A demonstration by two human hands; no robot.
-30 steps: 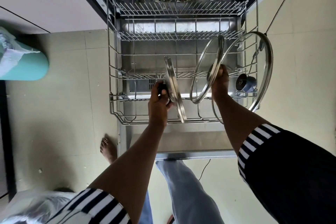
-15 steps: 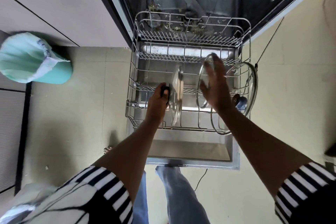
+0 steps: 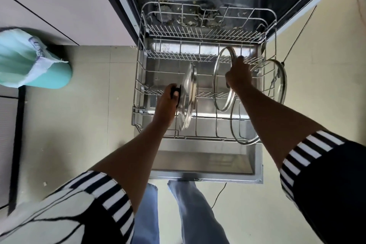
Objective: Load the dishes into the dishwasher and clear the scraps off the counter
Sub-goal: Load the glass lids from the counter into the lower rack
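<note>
Standing glass lids on edge in the dishwasher rack (image 3: 138,93), centre frame.
Likely rigid, slick and breakable, so best taken by the knob, not bare glass. Wraps left hand (image 3: 167,101) round the black knob (image 3: 175,91) of the left lid (image 3: 188,93); curls right hand (image 3: 238,76) onto the middle lid (image 3: 219,89), exact hold hidden behind knuckles.

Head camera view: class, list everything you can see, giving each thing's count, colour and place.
left lid: 1, clear, steel rim, on edge in rack
middle lid: 1, clear, steel rim, on edge in rack
right lid: 1, clear, steel rim, rack's right end
rack: 1, silver wire, pulled out over door
door: 1, steel, open flat
bin: 1, mint green, floor left
left hand: 1, grips left lid's black knob
right hand: 1, grips middle lid
</note>
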